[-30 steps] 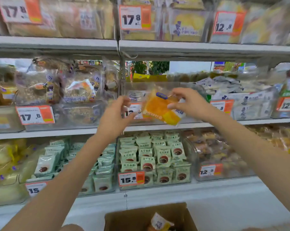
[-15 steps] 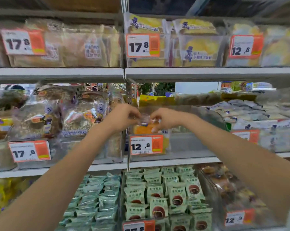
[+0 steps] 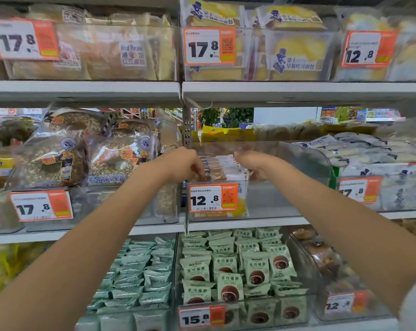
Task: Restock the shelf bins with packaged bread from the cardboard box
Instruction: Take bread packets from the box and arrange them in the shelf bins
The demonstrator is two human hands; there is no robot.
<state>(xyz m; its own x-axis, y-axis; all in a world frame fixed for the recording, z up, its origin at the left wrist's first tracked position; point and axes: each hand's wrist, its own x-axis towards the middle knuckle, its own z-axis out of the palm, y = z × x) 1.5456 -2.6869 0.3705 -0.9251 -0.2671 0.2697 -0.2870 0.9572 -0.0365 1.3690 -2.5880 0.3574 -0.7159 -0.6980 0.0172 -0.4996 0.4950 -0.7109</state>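
Shelves stood full, and both hands, left hand (image 3: 181, 164) and right hand (image 3: 251, 164), squeezed the bread pack (image 3: 222, 167) over the clear bin (image 3: 285, 199), so it might have squashed or slipped out.

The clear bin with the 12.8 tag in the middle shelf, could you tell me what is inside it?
A row of upright bread packages, pressed between the left hand and right hand. The price tag hides their lower fronts.

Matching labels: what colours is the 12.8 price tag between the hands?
White and orange price tag, head view.

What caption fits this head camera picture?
Both hands, left and right, settle bread packs into a clear bin.
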